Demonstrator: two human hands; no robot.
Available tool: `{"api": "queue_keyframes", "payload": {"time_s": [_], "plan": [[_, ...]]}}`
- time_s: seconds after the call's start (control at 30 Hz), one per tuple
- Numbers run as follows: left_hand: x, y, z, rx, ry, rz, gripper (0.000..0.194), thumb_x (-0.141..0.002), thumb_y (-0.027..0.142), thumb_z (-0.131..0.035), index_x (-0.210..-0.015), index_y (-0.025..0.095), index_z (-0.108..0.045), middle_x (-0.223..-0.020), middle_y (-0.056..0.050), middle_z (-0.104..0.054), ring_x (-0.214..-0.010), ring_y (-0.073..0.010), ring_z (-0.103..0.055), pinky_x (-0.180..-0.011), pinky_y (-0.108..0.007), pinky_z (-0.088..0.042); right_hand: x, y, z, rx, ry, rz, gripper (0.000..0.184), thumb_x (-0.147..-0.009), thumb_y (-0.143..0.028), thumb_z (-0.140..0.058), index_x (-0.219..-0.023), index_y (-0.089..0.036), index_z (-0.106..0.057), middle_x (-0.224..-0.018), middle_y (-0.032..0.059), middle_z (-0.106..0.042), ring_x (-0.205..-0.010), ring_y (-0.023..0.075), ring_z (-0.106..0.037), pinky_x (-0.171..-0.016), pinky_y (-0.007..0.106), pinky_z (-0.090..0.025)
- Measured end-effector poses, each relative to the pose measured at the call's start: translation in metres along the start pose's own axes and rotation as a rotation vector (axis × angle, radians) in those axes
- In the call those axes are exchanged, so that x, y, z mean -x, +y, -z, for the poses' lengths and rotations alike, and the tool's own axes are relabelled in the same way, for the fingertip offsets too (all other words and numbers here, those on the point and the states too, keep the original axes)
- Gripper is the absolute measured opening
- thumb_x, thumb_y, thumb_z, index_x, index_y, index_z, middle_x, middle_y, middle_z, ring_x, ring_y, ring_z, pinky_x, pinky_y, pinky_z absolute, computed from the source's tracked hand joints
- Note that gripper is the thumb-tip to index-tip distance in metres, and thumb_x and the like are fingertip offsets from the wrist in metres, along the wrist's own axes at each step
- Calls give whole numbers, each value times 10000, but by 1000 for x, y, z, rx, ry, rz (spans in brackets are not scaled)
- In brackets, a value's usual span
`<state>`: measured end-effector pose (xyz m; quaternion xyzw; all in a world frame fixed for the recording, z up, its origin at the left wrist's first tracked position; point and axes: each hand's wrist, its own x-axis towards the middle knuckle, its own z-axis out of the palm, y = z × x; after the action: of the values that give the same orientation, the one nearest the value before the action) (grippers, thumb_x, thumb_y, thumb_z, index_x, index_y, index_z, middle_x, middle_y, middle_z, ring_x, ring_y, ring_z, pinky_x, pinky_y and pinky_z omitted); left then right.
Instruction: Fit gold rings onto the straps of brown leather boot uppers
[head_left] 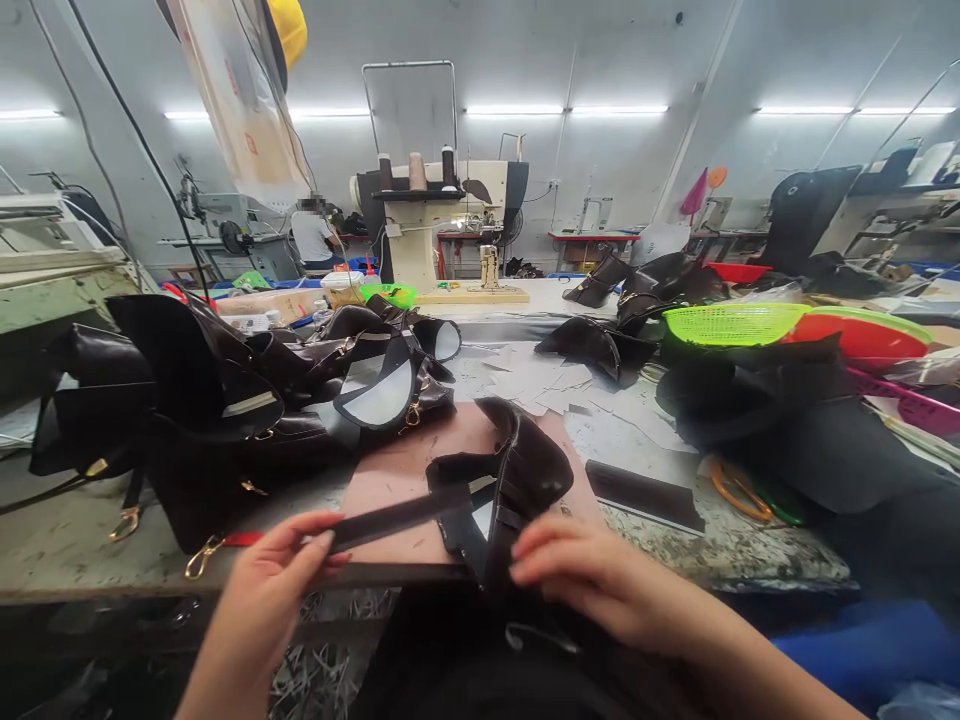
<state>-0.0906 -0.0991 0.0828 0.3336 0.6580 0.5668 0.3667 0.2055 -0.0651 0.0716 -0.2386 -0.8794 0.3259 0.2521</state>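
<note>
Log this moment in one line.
left hand: holding dark strip; right hand: at dark-brown leather piece, contact unclear; pink board: on worktable

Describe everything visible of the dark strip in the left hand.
The long, flat, matte dark strip, seemingly fabric, runs nearly straight, slanting away rightward. The left grip pinches its left end between thumb and fingers. It crosses over the flat pink board; its other end overlaps the glossy, curved dark leather-like piece, contact unclear.

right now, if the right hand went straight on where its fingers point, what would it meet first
Most likely the right hand would meet the curved dark piece first, at its lower part just ahead; whether the two already touch is hard to tell.
</note>
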Motion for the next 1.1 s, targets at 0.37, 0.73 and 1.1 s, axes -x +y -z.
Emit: {"api": "queue_keyframes", "payload": {"time_s": [0.37,0.73,1.1], "plan": [[21,-52,-51,315,-375,217,269,-612,249,-723,-869,178,-694,-849,-38,-728,-735,-181,-664,-706,-284,-507,-60,4,-26,493,-2,177,62,-796,-208,-614,-753,-174,-587,-714,2,-585,-655,133,-540,-709,305,-429],[32,-41,-51,489,-474,295,380,-539,168,-535,-866,129,-725,-834,-82,-718,-766,-194,-619,-686,-274,-469,-59,5,-37,420,175,122,116,-815,-164,-541,-699,-165,-534,-666,7,-561,-611,138,-477,-660,292,-353],[34,-54,-52,302,-429,148,276,-626,231,-724,-898,187,-714,-933,-59,-719,-894,-208,-617,-835,-306,-447,-59,2,-35,440,172,80,111,-804,-186,-518,-693,-178,-516,-661,12,-551,-611,148,-485,-664,307,-360]]}}
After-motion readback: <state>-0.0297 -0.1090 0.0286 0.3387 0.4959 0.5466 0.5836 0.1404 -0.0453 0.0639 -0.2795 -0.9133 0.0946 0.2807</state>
